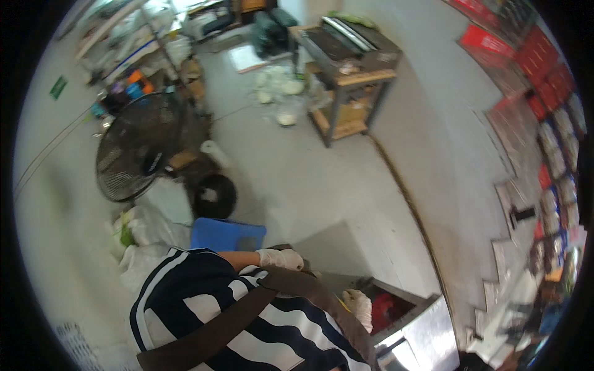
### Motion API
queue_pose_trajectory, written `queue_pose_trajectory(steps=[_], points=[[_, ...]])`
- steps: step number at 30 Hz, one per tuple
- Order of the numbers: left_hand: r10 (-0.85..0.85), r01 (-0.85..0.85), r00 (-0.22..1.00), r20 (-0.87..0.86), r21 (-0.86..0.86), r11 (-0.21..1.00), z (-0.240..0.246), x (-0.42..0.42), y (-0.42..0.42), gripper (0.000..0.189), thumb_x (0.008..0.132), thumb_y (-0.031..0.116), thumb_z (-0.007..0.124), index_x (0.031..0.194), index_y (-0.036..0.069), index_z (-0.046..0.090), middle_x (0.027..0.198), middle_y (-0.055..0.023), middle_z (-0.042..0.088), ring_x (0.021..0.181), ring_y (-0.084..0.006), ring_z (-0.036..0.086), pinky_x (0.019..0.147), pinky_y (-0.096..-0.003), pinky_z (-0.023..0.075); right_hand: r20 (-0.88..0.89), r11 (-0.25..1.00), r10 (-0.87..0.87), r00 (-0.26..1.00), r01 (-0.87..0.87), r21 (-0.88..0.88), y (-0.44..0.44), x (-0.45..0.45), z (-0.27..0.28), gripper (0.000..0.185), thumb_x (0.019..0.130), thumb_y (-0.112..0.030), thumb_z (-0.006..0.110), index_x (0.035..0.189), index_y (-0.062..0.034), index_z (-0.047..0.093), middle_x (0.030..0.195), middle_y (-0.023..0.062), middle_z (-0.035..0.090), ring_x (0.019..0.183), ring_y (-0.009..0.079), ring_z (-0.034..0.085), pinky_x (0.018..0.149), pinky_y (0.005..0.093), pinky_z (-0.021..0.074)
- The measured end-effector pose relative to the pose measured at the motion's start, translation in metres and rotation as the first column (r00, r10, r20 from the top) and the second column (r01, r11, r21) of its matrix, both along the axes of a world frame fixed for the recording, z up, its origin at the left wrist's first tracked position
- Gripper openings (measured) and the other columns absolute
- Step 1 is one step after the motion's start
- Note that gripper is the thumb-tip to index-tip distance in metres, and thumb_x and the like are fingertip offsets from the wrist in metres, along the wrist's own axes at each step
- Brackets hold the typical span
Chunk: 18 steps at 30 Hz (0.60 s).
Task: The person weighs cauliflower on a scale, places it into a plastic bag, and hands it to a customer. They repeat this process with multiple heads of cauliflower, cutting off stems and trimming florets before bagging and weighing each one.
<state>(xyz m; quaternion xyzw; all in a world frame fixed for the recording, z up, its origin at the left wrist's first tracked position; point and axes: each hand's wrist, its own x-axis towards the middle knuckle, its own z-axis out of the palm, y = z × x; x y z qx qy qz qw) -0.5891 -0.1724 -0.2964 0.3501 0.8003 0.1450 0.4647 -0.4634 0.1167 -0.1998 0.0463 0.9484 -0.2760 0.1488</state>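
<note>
My left hand [283,259], in a thin whitish glove, is in front of my body with its fingers curled. Whatever it may touch is hidden behind my brown apron [315,287]. My right hand [358,307], gloved too, is beside the left rim of an open metal drawer [420,306]. Inside the drawer lies something red [387,310]. A thin yellow item [343,303] shows at the right hand's edge; whether the hand grips it is unclear.
A blue plastic stool or bin [227,234] stands beyond my left arm, near a black round container [214,197] and a large floor fan [139,143]. Farther off are bagged pale items [278,88] and a metal-legged worktable [343,81]. Red goods [538,69] line the right.
</note>
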Motion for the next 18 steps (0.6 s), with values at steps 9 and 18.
queue_pose_trajectory(steps=[9,18], points=[[0.526,-0.526,0.851,-0.008,0.008,0.851,-0.014,-0.023,-0.079,0.037,0.091,0.037,0.059,0.105,0.005,0.072,0.095,-0.0143,0.071,0.088,-0.0338,0.066,0.079,-0.0453,0.0503,0.078,0.905,0.4,0.913,-0.407,0.12,0.004,-0.182,-0.022,0.032,0.092,-0.035,0.058,0.099,-0.0073,0.072,0.091,0.0173,0.071,0.088,0.0352,0.068,0.081,0.0467,0.0515],[0.709,-0.71,0.701,0.075,-0.019,0.704,-0.026,-0.222,-0.178,0.041,0.092,0.039,0.056,0.115,0.009,0.069,0.109,-0.0157,0.07,0.099,-0.0334,0.065,0.087,-0.0416,0.0495,0.188,0.877,0.469,0.863,-0.48,0.016,-0.155,-0.41,0.009,0.037,0.091,-0.036,0.053,0.096,-0.0046,0.072,0.098,0.0203,0.07,0.094,0.0403,0.065,0.084,0.0475,0.0505]])
